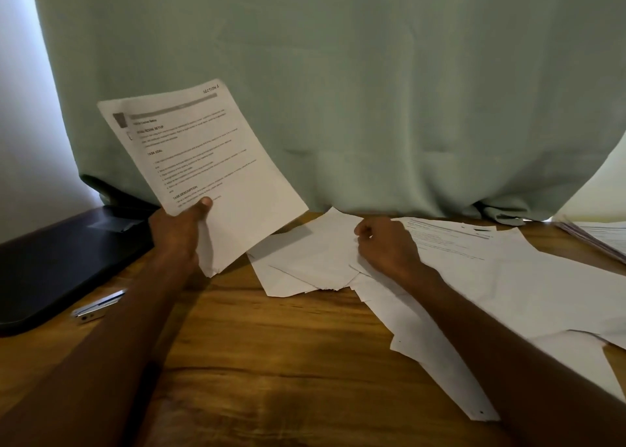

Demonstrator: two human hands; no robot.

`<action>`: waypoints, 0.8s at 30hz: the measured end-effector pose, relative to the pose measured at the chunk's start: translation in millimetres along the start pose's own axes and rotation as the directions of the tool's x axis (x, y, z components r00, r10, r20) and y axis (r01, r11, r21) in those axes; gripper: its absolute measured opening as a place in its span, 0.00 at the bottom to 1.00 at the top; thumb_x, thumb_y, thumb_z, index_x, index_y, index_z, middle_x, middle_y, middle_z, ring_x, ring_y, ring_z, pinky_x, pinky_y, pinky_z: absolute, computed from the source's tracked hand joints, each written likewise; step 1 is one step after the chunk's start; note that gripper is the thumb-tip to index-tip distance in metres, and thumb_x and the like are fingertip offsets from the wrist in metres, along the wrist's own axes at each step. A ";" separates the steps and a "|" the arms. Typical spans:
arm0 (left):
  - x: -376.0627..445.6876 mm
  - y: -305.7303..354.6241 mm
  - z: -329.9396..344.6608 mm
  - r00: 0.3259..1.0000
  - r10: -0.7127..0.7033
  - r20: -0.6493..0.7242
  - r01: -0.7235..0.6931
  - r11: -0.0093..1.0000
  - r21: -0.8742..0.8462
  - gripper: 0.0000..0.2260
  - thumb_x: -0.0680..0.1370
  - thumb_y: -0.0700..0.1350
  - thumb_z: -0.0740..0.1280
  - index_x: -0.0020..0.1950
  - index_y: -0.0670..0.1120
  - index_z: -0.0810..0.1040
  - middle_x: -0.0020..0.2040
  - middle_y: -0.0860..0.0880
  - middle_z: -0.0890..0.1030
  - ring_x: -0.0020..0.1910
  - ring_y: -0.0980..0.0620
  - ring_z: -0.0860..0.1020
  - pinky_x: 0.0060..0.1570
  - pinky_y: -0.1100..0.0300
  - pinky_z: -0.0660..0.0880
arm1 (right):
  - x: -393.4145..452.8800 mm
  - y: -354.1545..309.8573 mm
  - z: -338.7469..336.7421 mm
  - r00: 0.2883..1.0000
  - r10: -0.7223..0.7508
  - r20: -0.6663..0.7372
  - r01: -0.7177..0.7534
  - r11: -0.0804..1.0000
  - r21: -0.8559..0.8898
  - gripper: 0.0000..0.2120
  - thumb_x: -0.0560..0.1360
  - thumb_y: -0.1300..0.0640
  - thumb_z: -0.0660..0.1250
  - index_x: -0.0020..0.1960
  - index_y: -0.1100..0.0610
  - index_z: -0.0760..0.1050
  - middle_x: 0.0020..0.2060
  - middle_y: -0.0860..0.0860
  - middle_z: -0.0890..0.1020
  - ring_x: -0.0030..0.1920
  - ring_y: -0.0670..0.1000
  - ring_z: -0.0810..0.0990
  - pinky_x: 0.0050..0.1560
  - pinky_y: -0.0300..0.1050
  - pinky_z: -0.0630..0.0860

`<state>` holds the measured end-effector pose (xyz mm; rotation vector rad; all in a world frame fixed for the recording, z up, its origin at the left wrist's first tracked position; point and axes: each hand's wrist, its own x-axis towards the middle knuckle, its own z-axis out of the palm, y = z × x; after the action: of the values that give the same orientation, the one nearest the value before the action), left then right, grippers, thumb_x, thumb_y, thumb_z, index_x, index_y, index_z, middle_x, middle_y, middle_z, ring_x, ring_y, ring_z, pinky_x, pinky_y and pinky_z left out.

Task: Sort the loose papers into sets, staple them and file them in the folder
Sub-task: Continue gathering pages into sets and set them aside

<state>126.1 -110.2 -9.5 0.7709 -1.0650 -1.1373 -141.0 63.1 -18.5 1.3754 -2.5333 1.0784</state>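
Wooden table [271, 362] holds loose papers [508, 277] unsorted; our left hand [179, 229] pinches one printed sheet [203, 161], our right hand [386, 246] curls on the pile; stapling and filing remain.

Dim, soft window glow, wide-angle edge curvature.

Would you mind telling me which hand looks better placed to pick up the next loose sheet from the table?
Probably the right hand: it already rests on the loose papers lying on the wooden table, fingers curled at a sheet's edge. The left hand is occupied, holding the printed sheet in the air.
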 end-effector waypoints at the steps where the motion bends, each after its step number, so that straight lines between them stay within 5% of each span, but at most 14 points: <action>1: -0.1 -0.9 0.2 1.000 0.009 0.003 -0.009 1.000 0.003 0.16 0.76 0.41 0.77 0.59 0.53 0.78 0.52 0.56 0.81 0.54 0.54 0.77 0.62 0.54 0.71 | -2.0 -0.1 2.1 0.997 -0.046 0.062 0.050 0.996 -0.072 0.11 0.80 0.52 0.65 0.61 0.48 0.81 0.61 0.50 0.82 0.62 0.54 0.79 0.65 0.50 0.74; 5: -1.0 -6.3 2.6 0.999 -0.005 0.032 0.004 1.000 0.010 0.16 0.75 0.41 0.77 0.60 0.52 0.78 0.53 0.57 0.81 0.53 0.56 0.78 0.61 0.55 0.72 | -7.9 -7.5 9.0 0.939 -0.157 0.307 0.219 0.959 -0.179 0.20 0.79 0.37 0.66 0.65 0.47 0.78 0.65 0.48 0.80 0.65 0.53 0.77 0.71 0.56 0.69; 13: -5.7 -9.2 10.9 0.995 -0.081 0.057 0.082 0.997 -0.015 0.16 0.75 0.42 0.78 0.61 0.49 0.79 0.52 0.56 0.82 0.50 0.58 0.77 0.62 0.54 0.71 | -9.7 -16.1 3.1 0.847 -0.303 0.437 0.297 0.951 0.083 0.21 0.77 0.51 0.74 0.67 0.53 0.78 0.64 0.50 0.81 0.64 0.50 0.78 0.64 0.43 0.74; 18: -5.4 -6.1 7.7 0.994 -0.092 0.055 0.094 0.995 -0.035 0.16 0.76 0.41 0.77 0.60 0.52 0.79 0.52 0.58 0.82 0.50 0.59 0.77 0.61 0.55 0.70 | -14.6 -20.7 17.7 0.881 -0.195 0.432 0.329 0.907 -0.262 0.29 0.80 0.34 0.61 0.76 0.49 0.67 0.75 0.50 0.71 0.74 0.55 0.70 0.77 0.61 0.58; 24: -4.9 -3.2 8.2 0.989 -0.128 0.071 0.130 0.991 -0.030 0.15 0.76 0.42 0.77 0.60 0.51 0.79 0.57 0.52 0.83 0.56 0.49 0.79 0.61 0.49 0.75 | -13.7 -19.6 9.5 0.792 -0.294 0.535 0.321 0.946 0.044 0.17 0.81 0.55 0.69 0.69 0.48 0.76 0.72 0.48 0.75 0.72 0.51 0.72 0.76 0.51 0.66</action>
<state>117.0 -106.1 -11.0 0.7868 -1.0618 -1.2977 -115.5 60.1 -19.9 2.2421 -2.4842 0.6236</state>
